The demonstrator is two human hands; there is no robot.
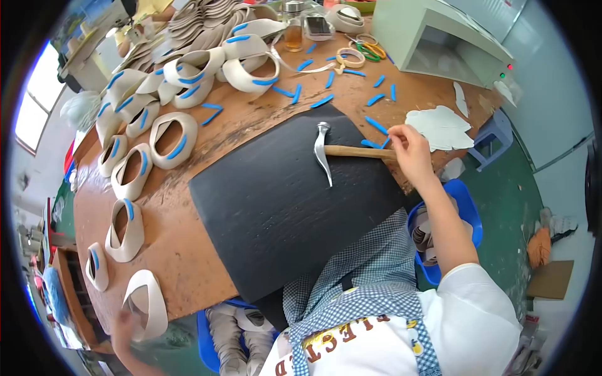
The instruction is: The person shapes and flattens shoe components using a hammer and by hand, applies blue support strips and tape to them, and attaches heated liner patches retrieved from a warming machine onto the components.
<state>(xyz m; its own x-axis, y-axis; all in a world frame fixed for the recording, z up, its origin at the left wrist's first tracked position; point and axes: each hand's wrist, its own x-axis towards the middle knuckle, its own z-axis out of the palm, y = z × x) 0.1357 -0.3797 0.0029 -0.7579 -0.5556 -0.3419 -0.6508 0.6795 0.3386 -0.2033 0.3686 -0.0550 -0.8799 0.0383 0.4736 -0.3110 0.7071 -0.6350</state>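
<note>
My right hand [411, 153] is over the right side of the table, thumb and fingers pinched together at the end of a small blue strip [385, 143]. Just below these fingers lies the wooden handle of a hammer [357, 151], whose metal head rests on a black mat [269, 207]. At the lower left, my left hand [123, 326] is smeared by motion beside a white shoe upper [157, 307] at the table's edge. Whether its fingers grip the upper cannot be made out. No blue strip shows on that upper, unlike the shoe upper [125, 232] above it.
More uppers [172, 141] with blue strips line the table's left side. Loose blue strips [375, 100], scissors [367, 47], tape [350, 58], a glass jar [293, 31] and white sheets [439, 128] lie farther back. A pale green box [433, 37] stands there. Blue bins [467, 207] sit below.
</note>
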